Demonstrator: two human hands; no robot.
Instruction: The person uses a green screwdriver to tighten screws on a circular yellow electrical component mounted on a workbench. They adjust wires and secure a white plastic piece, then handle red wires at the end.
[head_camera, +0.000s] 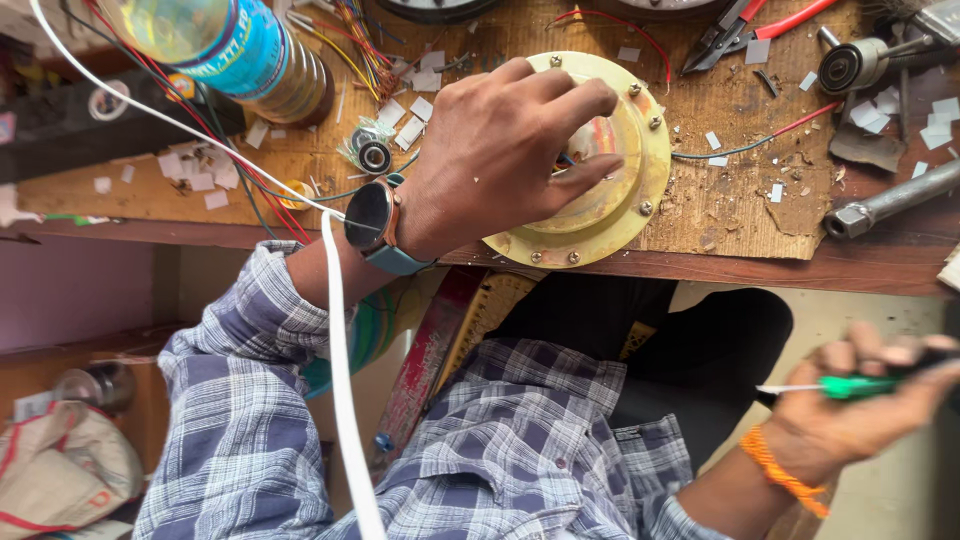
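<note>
A round cream-yellow motor housing (640, 170), ringed with small bolts, is seen lying at the front edge of the wooden workbench (740, 215), part of its rim overhanging that edge. It is pressed down by the left hand (500, 150), whose fingers are spread and curled over the raised centre of the housing; a dark smartwatch (370, 215) is worn on that wrist. Well below and to the right of the housing, off the bench, a green-handled screwdriver (850, 386) is gripped by the right hand (860, 400), the fingers being closed around the handle. Left of the housing, a small bearing (374, 155) is seen among paper scraps. A plastic bottle (225, 45) lies further left, and red-handled pliers (745, 25) are above the housing, to its right.
</note>
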